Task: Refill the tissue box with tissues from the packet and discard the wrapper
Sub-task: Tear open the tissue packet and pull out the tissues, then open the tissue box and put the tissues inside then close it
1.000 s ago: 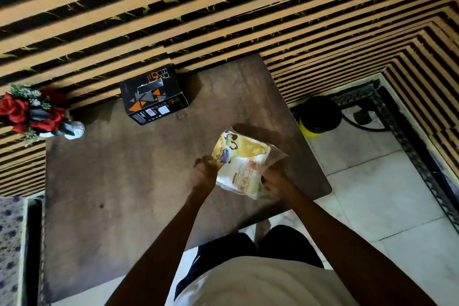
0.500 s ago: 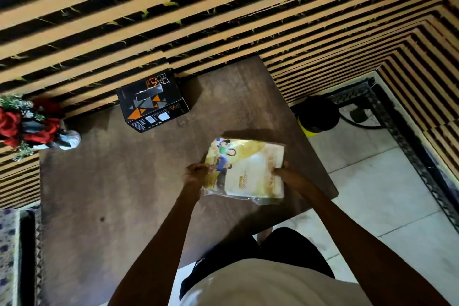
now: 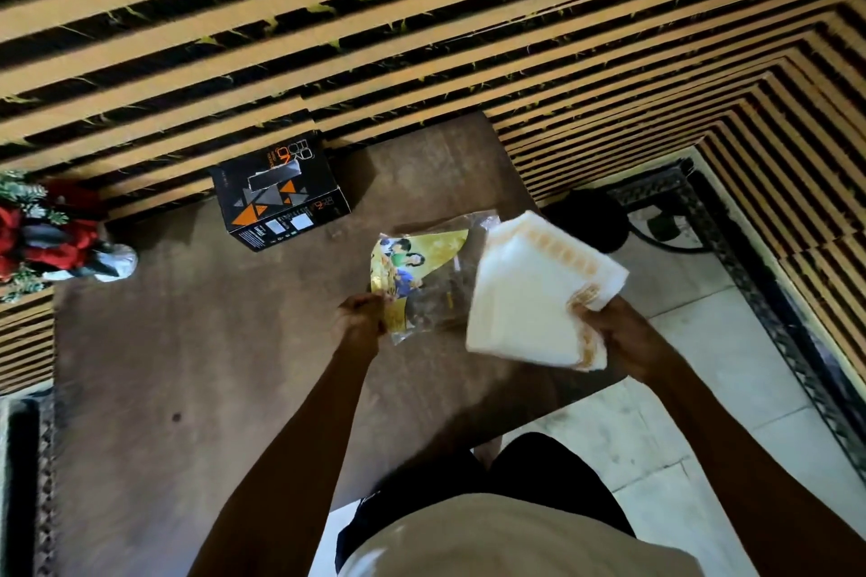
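Note:
My right hand (image 3: 623, 337) grips a thick white stack of tissues (image 3: 529, 290) by its near right corner, held just above the table's right edge. My left hand (image 3: 358, 319) pinches the near left corner of the yellow and clear plastic wrapper (image 3: 421, 267), which hangs limp and looks emptied beside the stack. The black tissue box (image 3: 279, 192) with orange triangles stands at the back of the table near the wall, its top slot facing up, well beyond both hands.
The brown wooden table (image 3: 187, 365) ends on the right just under the tissues. A red flower ornament (image 3: 42, 239) sits at the back left. A dark round bin (image 3: 590, 220) stands on the tiled floor to the right. A striped wall runs behind.
The tissue stack has come out of the wrapper: my right hand pulled it out to the right, while my left hand kept hold of the now slack wrapper.

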`<control>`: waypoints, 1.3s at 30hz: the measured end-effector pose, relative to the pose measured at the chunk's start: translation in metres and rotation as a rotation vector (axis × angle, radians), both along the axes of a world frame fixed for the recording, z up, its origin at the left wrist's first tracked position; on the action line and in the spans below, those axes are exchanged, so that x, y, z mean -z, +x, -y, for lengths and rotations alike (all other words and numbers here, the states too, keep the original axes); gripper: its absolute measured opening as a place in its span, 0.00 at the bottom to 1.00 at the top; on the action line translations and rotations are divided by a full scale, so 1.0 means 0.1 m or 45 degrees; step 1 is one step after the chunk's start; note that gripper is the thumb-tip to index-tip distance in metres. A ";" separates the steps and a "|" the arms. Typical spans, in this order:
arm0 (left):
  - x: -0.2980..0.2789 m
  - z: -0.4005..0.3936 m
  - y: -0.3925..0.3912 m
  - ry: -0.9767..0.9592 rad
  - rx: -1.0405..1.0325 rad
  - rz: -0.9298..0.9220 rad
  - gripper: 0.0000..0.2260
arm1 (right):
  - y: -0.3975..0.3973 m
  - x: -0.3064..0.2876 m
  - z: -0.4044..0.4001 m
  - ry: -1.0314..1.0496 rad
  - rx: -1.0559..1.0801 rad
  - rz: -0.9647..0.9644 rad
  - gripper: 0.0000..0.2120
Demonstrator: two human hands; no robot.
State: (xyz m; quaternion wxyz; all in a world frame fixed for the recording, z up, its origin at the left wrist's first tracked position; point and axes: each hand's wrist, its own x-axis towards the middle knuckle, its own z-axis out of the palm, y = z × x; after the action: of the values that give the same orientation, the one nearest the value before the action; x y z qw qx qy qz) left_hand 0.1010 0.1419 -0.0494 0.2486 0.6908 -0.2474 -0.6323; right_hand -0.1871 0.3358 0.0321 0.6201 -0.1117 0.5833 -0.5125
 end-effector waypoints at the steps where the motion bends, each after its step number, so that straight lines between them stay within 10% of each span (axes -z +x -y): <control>1: -0.01 0.02 -0.06 0.003 0.002 -0.012 0.11 | 0.06 0.08 0.02 0.045 -0.100 -0.026 0.18; 10: 0.17 0.23 -0.26 0.006 0.017 0.127 0.10 | 0.51 0.63 0.16 0.518 -0.530 -0.490 0.24; 19: -0.06 0.13 -0.38 -0.107 0.115 0.060 0.09 | 0.53 0.52 0.11 0.439 -0.384 -1.109 0.17; 27: -0.31 -0.10 -0.14 -0.544 0.138 -0.209 0.10 | 0.58 0.06 0.62 0.053 -0.525 -1.136 0.10; 39: -0.65 1.00 0.92 -0.846 0.255 0.679 0.15 | 1.57 0.12 2.73 0.013 -0.545 -0.966 0.15</control>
State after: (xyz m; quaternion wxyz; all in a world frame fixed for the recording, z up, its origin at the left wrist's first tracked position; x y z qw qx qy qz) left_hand 0.1931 0.0416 0.0156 0.3222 0.6850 -0.5588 -0.3387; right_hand -0.0301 0.0632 0.0201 0.4547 -0.4073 0.7361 -0.2922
